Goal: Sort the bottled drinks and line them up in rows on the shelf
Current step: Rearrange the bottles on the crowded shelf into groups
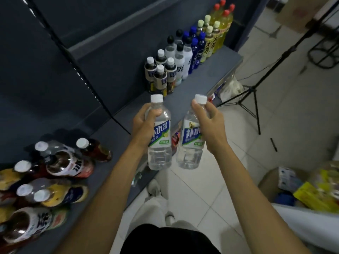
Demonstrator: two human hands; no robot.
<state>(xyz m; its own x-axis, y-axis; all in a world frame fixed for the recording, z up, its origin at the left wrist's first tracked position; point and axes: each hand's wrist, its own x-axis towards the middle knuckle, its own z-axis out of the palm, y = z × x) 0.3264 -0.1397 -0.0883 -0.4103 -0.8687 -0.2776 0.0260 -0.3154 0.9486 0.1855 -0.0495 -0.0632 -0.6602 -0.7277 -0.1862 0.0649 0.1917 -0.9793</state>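
I hold 2 clear bottles upright in front of me over the shelf's front edge: my left hand is wrapped round the upper body of the left bottle, and my right hand grips the right bottle at its shoulder, thumb up by the white cap. My fingers cover part of both labels, so the print is only half readable. On the grey shelf the sorted rows stand at the far end against the back panel: white-capped dark bottles nearest, then black caps, blue bottles, and yellow ones with pale and red caps; the rear bottles hide behind the front ones. At the near left a jumble of unsorted bottles lies on its sides, cut off by the frame edge. Between the 2 groups the shelf is bare, crossed by a black cable. A tripod stands on the tiled floor to the right.
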